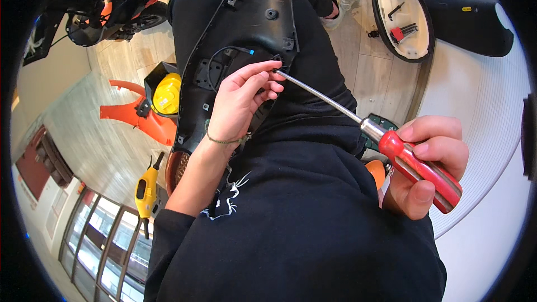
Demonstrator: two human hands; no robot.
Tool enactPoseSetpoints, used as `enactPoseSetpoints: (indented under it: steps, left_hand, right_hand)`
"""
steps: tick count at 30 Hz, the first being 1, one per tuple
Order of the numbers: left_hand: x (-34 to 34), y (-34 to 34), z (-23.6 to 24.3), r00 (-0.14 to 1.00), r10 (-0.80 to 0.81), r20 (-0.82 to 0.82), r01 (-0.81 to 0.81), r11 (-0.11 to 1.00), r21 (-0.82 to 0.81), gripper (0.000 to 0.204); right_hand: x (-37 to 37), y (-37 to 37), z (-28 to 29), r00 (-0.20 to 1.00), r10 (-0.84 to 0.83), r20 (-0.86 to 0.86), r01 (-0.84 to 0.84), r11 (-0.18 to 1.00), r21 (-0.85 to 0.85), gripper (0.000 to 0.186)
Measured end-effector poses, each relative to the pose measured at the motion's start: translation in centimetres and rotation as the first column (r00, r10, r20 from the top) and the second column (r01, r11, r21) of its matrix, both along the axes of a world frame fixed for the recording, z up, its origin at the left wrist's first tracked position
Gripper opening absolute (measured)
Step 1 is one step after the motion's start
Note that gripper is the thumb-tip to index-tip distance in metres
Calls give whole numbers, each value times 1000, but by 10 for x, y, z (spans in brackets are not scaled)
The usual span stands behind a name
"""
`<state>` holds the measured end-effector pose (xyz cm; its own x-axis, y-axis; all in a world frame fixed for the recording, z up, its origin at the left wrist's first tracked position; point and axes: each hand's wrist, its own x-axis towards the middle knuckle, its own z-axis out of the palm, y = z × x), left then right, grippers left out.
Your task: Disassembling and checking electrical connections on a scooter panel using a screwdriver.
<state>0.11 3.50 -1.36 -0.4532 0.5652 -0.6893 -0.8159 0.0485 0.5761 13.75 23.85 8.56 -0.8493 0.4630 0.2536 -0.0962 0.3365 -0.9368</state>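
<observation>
A screwdriver (403,150) with a red and silver handle is in my right hand (439,148), whose fingers wrap round the handle. Its long shaft slants up and left to the fingertips of my left hand (246,98). Those fingers are pinched together at the screwdriver's tip; whatever small thing they may hold is hidden. A long black plastic panel (251,0) with moulded screw posts lies across my lap, under my left hand. On the panel, a thin black cable (212,64) with a blue end curves beside a small black plate.
At upper left stands a dark vehicle (134,5) with orange trim. An orange panel (142,123), a yellow rounded part (166,94) and a yellow power tool (147,191) are to my left. A seat underside (404,42) holding hex keys and a black panel (467,19) lie at right.
</observation>
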Motion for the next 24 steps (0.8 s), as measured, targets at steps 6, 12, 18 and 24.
enactPoseSetpoints:
  steps: [6,12,18,24]
  left_hand:
    - [0,-2,-1,1000,-18,21,18,1000,-2,30]
    - [1,-1,-2,1000,4,28,-5,1000,9,27]
    - [2,-1,-3,1000,11,29,-11,1000,22,27]
    - [4,1,-3,999,37,15,-37,999,12,26]
  right_hand:
    - [-5,-9,-1,995,-97,-19,95,992,-88,44]
    - [-5,-8,0,997,-83,-6,82,992,-92,43]
    - [-5,-6,-1,998,-63,4,63,993,-99,43]
    - [-3,-5,-1,998,-59,15,60,993,-104,43]
